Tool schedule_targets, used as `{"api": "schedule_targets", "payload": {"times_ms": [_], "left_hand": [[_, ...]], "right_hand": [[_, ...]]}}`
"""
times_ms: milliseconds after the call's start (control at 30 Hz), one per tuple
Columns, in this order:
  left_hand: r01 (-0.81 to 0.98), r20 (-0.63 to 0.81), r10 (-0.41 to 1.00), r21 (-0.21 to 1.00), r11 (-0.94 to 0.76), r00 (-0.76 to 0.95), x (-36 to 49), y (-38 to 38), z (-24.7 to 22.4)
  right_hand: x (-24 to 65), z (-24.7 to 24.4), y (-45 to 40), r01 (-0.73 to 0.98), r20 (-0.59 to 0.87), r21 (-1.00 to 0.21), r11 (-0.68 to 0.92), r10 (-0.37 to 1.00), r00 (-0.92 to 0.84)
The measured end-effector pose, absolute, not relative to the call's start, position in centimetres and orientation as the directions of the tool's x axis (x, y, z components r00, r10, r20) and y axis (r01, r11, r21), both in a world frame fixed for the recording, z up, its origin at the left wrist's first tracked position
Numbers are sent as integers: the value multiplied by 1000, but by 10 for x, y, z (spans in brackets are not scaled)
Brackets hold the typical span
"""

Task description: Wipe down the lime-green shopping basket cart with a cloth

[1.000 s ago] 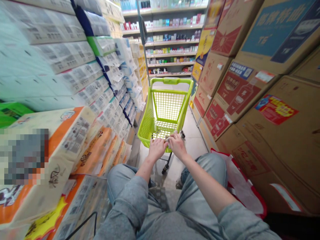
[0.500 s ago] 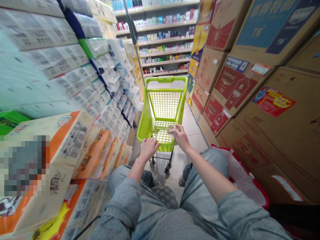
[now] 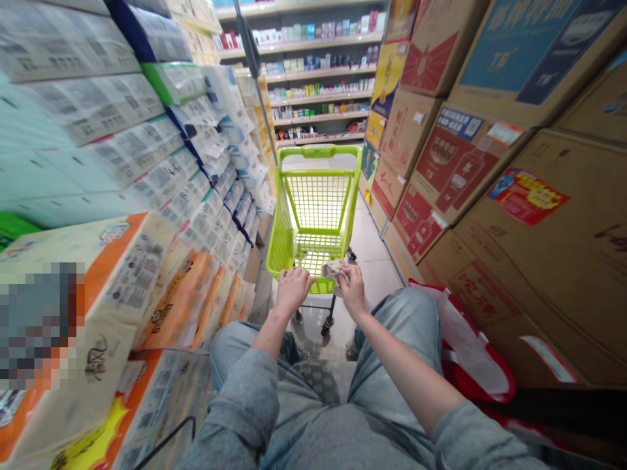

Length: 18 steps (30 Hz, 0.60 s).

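Note:
A lime-green plastic shopping cart [image 3: 318, 152] stands in front of my knees, its mesh basket facing me. My left hand [image 3: 294, 290] rests on the basket's near rim, its fingers curled over the edge. In my right hand [image 3: 353, 292] is a crumpled, pale patterned cloth [image 3: 333, 267], gripped between thumb and fingers at the near right corner of the basket. The cloth lies against the rim there; part of it is hidden by my fingers.
Stacked packs of tissue paper [image 3: 161, 287] line the left side. Cardboard cartons [image 3: 514, 261] rise on the right, with a red-edged white bag [image 3: 470, 346] beside my right knee. Shelves of small boxed goods [image 3: 318, 65] close off the aisle ahead. A thin grey pole [image 3: 267, 117] stands behind the cart's left side.
My right hand has come down and slightly toward me with the cloth, from above the basket to its near right rim. My left hand stays on the rim. The view has shifted slightly.

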<state>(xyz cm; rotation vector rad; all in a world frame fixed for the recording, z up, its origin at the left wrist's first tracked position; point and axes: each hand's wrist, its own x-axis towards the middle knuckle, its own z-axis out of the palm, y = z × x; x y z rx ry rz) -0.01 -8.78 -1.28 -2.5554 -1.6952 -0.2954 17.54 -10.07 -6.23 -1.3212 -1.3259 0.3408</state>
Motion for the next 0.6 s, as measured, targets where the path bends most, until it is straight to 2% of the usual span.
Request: {"api": "schedule_targets", "payload": {"times_ms": [133,400,600], "left_hand": [[918,198,904,41,-395,380,2,-91,-13],[913,197,899,43,-405,390,15,-94,-12],[935,188,925,65,-348,332,22,-97,-12]], "right_hand": [[177,-62,-103,456,481,-833,312,816,320],[197,-52,-78,409,330,-901,142,838,435],[177,-61,-96,406,423,-882,240,782,457]]}}
